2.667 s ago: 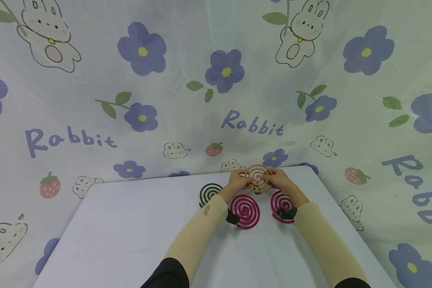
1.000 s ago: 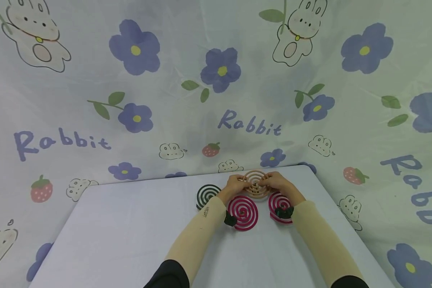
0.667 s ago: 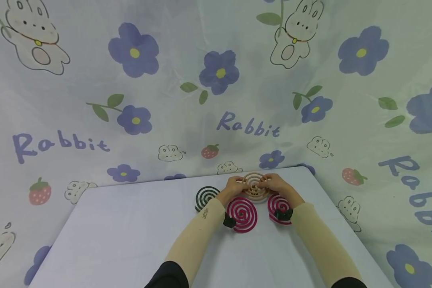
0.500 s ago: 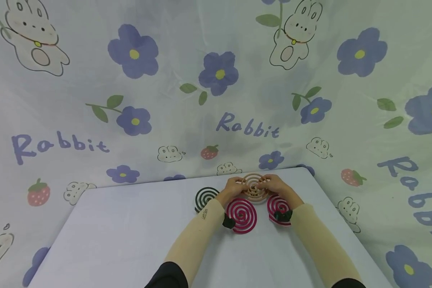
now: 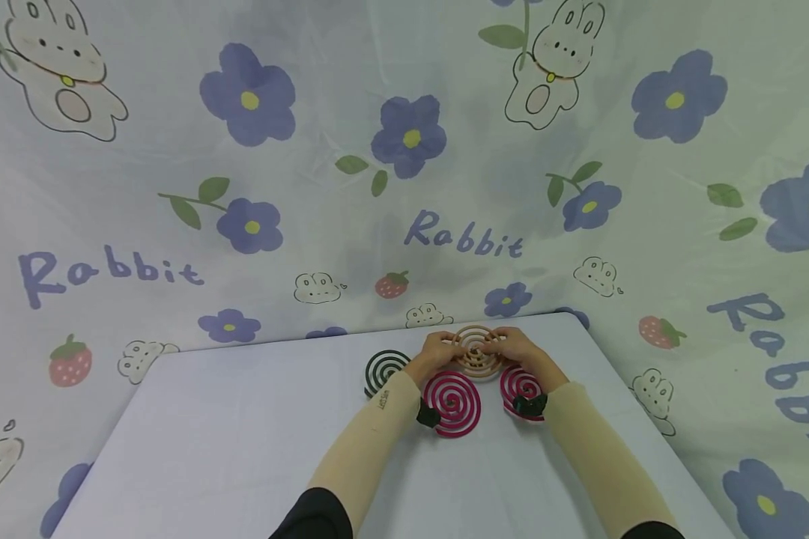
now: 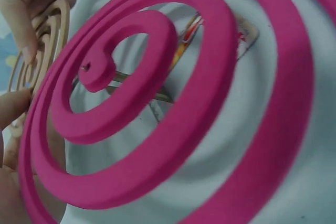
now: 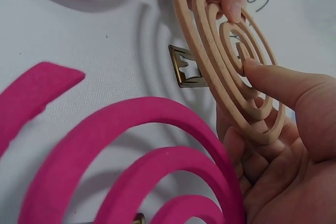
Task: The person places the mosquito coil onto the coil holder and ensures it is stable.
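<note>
the table point(image 5: 243, 449) carries three flat coils: a pink coil point(image 5: 453, 403) nearest the person, another pink coil point(image 5: 520, 383) right of it, a dark coil point(image 5: 383, 368) left. behind the near pink coil, left hand point(image 5: 434, 352) and right hand point(image 5: 520, 347) pinch the tilted tan coil point(image 7: 226, 61) above a metal stand point(image 7: 184, 66).

Pink coils point(image 5: 452, 403) point(image 5: 522, 385) and a dark coil point(image 5: 381, 368) crowd the hands' near side; the tabletop's point(image 5: 229, 434) left half lies open.
</note>
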Demonstrator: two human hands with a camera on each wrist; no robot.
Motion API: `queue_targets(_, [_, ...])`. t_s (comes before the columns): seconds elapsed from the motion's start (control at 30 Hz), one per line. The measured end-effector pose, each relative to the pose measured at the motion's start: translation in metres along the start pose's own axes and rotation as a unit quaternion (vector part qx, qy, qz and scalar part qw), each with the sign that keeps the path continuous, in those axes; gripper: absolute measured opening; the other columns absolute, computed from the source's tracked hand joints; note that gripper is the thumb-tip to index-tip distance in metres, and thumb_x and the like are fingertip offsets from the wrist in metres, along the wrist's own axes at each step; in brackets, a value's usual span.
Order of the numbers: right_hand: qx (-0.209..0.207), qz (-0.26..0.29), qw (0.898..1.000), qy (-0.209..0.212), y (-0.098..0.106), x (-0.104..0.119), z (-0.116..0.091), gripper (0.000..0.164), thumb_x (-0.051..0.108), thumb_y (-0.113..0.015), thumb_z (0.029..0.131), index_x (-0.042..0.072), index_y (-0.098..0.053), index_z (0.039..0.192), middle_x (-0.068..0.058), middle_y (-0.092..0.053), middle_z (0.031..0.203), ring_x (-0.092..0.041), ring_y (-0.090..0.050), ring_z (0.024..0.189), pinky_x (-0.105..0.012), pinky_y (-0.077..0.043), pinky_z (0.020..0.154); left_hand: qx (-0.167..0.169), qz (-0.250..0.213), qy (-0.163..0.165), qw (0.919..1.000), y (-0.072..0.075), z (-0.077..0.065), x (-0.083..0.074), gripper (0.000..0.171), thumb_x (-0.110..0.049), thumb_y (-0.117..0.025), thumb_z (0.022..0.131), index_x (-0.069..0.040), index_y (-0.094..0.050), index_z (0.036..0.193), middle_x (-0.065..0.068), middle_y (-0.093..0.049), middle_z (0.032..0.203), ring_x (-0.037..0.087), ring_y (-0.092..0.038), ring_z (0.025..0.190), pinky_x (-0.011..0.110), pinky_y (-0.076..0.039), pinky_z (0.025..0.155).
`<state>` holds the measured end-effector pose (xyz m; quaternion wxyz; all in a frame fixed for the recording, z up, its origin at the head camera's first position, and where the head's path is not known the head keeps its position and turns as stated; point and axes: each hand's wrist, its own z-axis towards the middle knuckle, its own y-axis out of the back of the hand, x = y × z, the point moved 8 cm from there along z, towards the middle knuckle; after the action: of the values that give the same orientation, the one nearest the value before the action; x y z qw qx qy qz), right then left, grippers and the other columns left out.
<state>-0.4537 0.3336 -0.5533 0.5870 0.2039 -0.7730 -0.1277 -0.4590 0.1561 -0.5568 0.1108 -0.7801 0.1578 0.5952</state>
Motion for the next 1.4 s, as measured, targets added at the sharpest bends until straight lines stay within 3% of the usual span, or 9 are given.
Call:
queue_targets(0.2, [-0.008, 0.016, 1.000, -0.009, 0.001, 0.003, -0.002, 0.046, 0.022, -0.077, 0.085, -0.004, -0.059, 0.118, -0.007, -0.063, 0.081, -0.013, -0.054, 0.059, -0.027, -0.049, 0.053, -0.015, 0.016, -0.007, 0.9997, 0.001, 0.003, -0.003, 0.034, -0.005, -0.070, 0.088, 0.003, -0.059, 0.119, 0.012, -0.065, 0.091, 0.019, -0.066, 0.076, 0.027, -0.056, 0.066])
queue_targets(0.47, [-0.009, 0.011, 1.000, -0.011, 0.001, -0.002, 0.000, 0.049, 0.023, -0.076, 0.085, -0.004, -0.059, 0.122, -0.009, -0.064, 0.090, -0.014, -0.056, 0.064, -0.027, -0.051, 0.055, -0.007, 0.013, 0.002, 0.9999, -0.001, 0.007, 0.001, 0.034, -0.006, -0.070, 0.089, 0.003, -0.058, 0.120, 0.013, -0.064, 0.093, 0.021, -0.067, 0.079, 0.027, -0.056, 0.068])
queue_targets(0.63, [-0.011, 0.021, 1.000, -0.013, 0.001, -0.004, 0.001, 0.051, 0.022, -0.076, 0.085, -0.004, -0.057, 0.124, -0.008, -0.065, 0.087, -0.011, -0.056, 0.059, -0.027, -0.051, 0.052, -0.004, 0.000, 0.004, 1.0000, -0.002, 0.009, 0.003, 0.038, -0.005, -0.070, 0.088, 0.004, -0.056, 0.122, 0.014, -0.064, 0.094, 0.024, -0.067, 0.083, 0.030, -0.057, 0.069])
queue_targets(1.0, [-0.013, 0.013, 1.000, -0.017, 0.002, -0.005, 0.004, 0.048, 0.027, -0.076, 0.085, -0.002, -0.060, 0.119, -0.005, -0.061, 0.080, -0.012, -0.052, 0.059, -0.026, -0.047, 0.052, -0.014, 0.000, 0.003, 0.9999, -0.001, 0.011, 0.000, 0.036, -0.004, -0.069, 0.089, 0.005, -0.057, 0.121, 0.014, -0.065, 0.091, 0.020, -0.065, 0.079, 0.028, -0.056, 0.069])
queue_targets(1.4, [-0.010, 0.009, 1.000, -0.017, 0.000, -0.003, 0.004, 0.047, 0.026, -0.076, 0.085, -0.003, -0.059, 0.118, -0.006, -0.061, 0.082, -0.012, -0.054, 0.062, -0.026, -0.048, 0.054, -0.019, 0.002, 0.004, 0.9998, 0.002, 0.010, 0.001, 0.033, -0.005, -0.069, 0.089, 0.004, -0.059, 0.119, 0.013, -0.065, 0.087, 0.019, -0.064, 0.075, 0.027, -0.056, 0.064])
